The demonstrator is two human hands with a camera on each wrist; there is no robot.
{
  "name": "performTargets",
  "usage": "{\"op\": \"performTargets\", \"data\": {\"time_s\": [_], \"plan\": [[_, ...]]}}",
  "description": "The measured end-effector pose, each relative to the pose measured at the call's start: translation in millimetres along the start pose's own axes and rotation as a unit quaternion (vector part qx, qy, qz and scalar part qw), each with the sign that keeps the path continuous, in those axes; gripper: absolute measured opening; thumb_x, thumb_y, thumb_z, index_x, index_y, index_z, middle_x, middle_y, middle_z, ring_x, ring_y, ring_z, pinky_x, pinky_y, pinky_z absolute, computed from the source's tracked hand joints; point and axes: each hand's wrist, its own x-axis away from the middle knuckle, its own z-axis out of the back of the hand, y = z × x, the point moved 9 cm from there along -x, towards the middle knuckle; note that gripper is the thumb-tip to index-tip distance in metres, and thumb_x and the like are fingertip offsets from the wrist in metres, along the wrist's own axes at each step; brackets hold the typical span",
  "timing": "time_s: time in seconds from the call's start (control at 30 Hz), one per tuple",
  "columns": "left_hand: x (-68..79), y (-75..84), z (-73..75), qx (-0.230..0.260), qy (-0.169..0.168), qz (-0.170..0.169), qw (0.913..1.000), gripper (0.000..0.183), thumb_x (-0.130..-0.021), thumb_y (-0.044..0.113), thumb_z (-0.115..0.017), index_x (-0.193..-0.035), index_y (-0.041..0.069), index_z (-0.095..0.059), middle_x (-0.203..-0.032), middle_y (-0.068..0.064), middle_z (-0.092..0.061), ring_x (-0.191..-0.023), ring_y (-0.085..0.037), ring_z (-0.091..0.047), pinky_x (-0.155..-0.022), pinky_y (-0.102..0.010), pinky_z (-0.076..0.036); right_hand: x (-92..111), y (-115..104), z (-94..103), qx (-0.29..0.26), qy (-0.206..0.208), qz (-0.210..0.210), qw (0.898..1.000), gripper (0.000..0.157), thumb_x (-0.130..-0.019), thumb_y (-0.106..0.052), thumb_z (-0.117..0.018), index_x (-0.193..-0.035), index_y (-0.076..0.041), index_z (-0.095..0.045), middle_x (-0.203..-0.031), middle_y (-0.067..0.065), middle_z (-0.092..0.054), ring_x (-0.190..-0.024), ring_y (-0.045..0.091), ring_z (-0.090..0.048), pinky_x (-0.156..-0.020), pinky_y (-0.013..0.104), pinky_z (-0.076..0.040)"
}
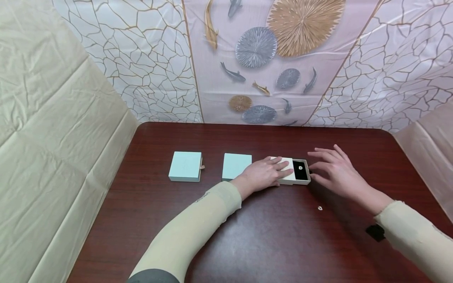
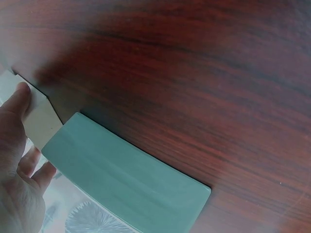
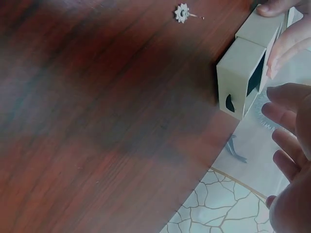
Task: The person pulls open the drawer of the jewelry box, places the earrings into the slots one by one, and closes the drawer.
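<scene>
My left hand grips the white sleeve of a small drawer box, thumb on the near side and fingers over the top. Out of its right end sticks the drawer, lined with a black pad that bears a small light earring. Just right of the drawer hovers my right hand, fingers spread and holding nothing. In the right wrist view the drawer's end shows a dark notch. A flower-shaped stud earring lies on the table nearer to me.
A mint-green box stands beside the white one, partly behind my left wrist. Farther left is another mint-green box with a small ribbon tab. The dark red wooden table ends at a patterned cloth backdrop.
</scene>
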Motion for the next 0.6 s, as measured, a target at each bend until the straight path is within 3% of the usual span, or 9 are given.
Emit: {"op": "performTargets", "data": {"time_s": [0.6], "plan": [[0.3,0.3,0.6,-0.006,0.005,-0.002,1.0000,0.061,-0.111,0.045,-0.057,-0.167,0.030,-0.039,-0.170,0.001,-0.041,-0.157,-0.021,-0.038,-0.124,-0.037,-0.039,45,-13,2.2,-0.020,-0.007,-0.007,1.000,0.030,-0.071,-0.009,-0.090,-0.100,-0.010,-0.082,-0.130,0.019,-0.071,-0.127,0.045,-0.057,-0.133,0.054,-0.012]]}}
